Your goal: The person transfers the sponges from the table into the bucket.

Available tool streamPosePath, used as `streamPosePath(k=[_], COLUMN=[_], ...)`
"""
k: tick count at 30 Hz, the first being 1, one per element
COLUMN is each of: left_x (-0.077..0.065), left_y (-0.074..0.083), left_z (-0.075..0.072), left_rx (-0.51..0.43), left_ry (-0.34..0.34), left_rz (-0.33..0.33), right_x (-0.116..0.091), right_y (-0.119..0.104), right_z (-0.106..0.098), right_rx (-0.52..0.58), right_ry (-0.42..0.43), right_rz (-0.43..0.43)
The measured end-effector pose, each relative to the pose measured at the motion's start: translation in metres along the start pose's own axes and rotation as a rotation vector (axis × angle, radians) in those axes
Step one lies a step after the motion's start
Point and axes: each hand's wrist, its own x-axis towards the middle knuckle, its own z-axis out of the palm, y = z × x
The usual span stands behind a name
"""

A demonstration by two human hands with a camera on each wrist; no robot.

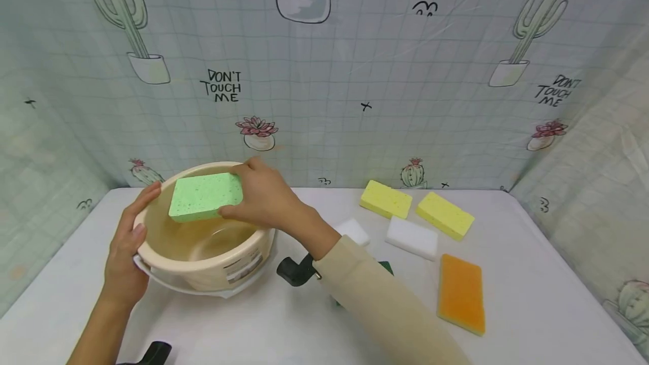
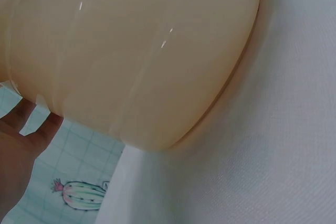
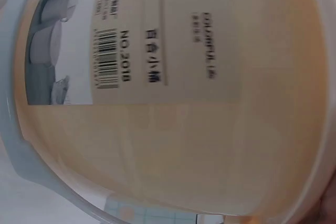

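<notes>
A cream plastic bucket [image 1: 203,277] stands on the left side of the white table, its mouth leaning a little. My left hand [image 1: 124,249] grips the bucket's left rim, and its fingers [image 2: 44,129] show against the outer wall in the left wrist view. In my right hand [image 1: 266,193] is a light green sponge [image 1: 205,196], pinched by its right end and held over the bucket's mouth. The printed label [image 3: 173,40] on the bucket's side fills much of the right wrist view, where the sponge is out of sight.
Two yellow sponges [image 1: 386,199] lie at the back right, with white sponges [image 1: 412,238] in front of them. An orange sponge [image 1: 461,294] lies farther right. Something dark green [image 1: 387,267] is mostly hidden under my right sleeve [image 1: 380,303]. The bucket's white handle [image 1: 203,293] hangs along its front.
</notes>
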Motion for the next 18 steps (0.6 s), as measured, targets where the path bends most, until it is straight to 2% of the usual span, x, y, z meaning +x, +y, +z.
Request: streamPosePath(k=[10,18], left_x=[0.0007,-0.0027], left_y=[-0.0001,0.003], left_z=[0.0015,0.003], left_rx=[0.029,0.081], left_ry=[0.004,0.044], left_rz=[-0.018,-0.076], right_x=[0.0002,0.0007], right_y=[-0.0003,0.0018], right_z=[0.0017,0.0049], right_rx=[-0.049,-0.05], right_ry=[0.01,0.002], right_rz=[0.002,-0.033])
